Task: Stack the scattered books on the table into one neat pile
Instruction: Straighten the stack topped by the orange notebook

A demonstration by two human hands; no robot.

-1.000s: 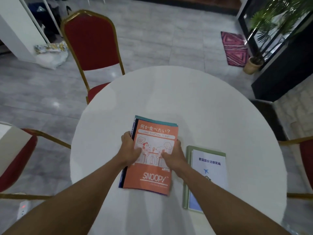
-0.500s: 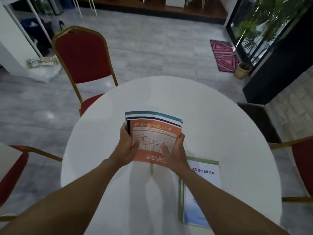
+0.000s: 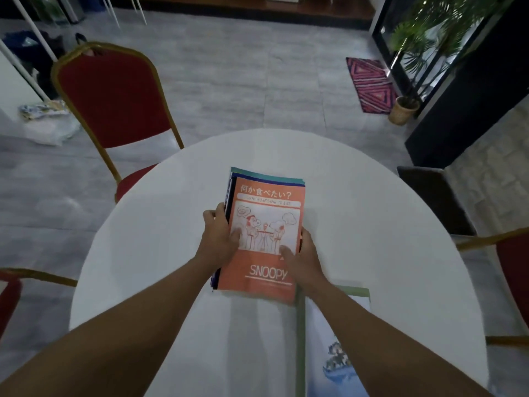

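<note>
Head view. Pile (image 3: 257, 179) of thin softcover books lies flat near the middle of the round white bench (image 3: 372, 224), with the orange top book (image 3: 269, 262) face up. Left grip (image 3: 219, 239) clasps the pile's left edge and right grip (image 3: 303, 259) its right edge, thumbs pressed on the cover and fingers curled round the sides. I read this as squaring up, because teal and navy covers poke out past the orange one on the far and left sides. Covers look like glossy, limp paper, rectangular, likely to slip over one another. Green-bordered book (image 3: 317, 368) lies at the pile's near right corner, partly under the right forearm; I cannot tell whether they touch. I judge it goes on next. Bench top is smooth and plain.
</note>
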